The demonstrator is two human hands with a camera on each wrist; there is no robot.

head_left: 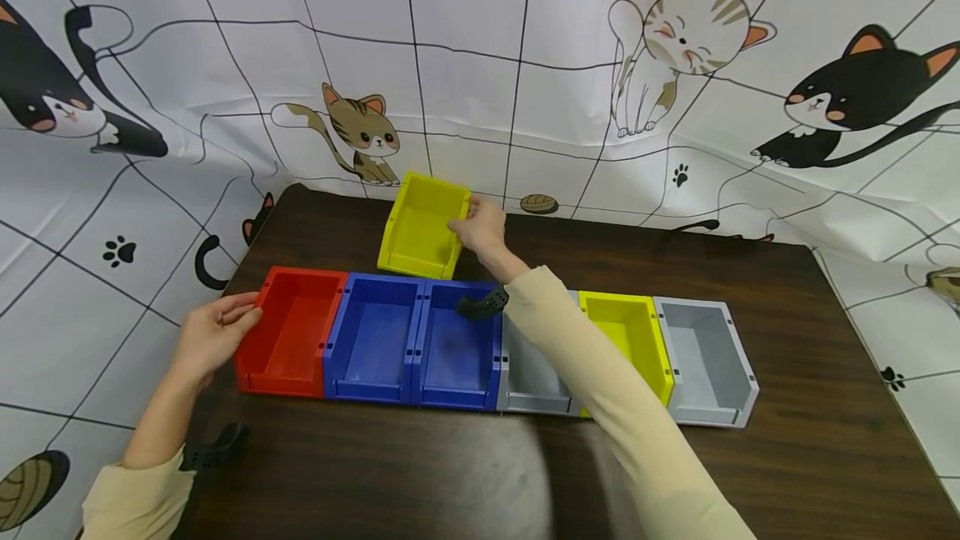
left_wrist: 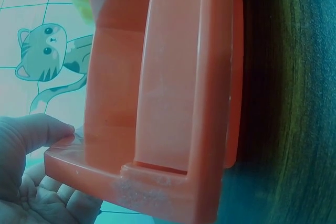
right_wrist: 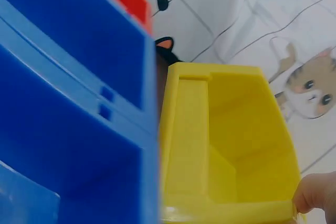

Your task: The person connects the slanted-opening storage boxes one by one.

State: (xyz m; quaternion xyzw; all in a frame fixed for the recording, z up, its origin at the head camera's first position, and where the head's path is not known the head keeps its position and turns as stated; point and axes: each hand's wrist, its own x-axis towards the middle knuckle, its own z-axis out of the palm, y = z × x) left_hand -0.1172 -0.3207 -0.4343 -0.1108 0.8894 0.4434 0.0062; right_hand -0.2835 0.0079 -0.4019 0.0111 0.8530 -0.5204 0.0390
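My left hand (head_left: 213,336) grips the left wall of the red bin (head_left: 292,332), thumb over its rim; the left wrist view shows this thumb (left_wrist: 44,129) at the bin's edge. Behind the row, my right hand (head_left: 483,232) pinches the right rim of a yellow bin (head_left: 423,223), which sits tilted near the back of the table. In the right wrist view that yellow bin (right_wrist: 247,140) stands beside a blue bin (right_wrist: 68,40), with fingertips at its rim. Two blue bins, the nearer-left one (head_left: 378,340) and its neighbour (head_left: 457,357), adjoin the red one.
Further right in the row are a grey bin (head_left: 532,369), partly hidden by the right sleeve (head_left: 600,373), a second yellow bin (head_left: 630,340) and another grey bin (head_left: 705,357). All rest on a dark wooden table (head_left: 375,473). A cat-patterned curtain (head_left: 465,90) hangs behind.
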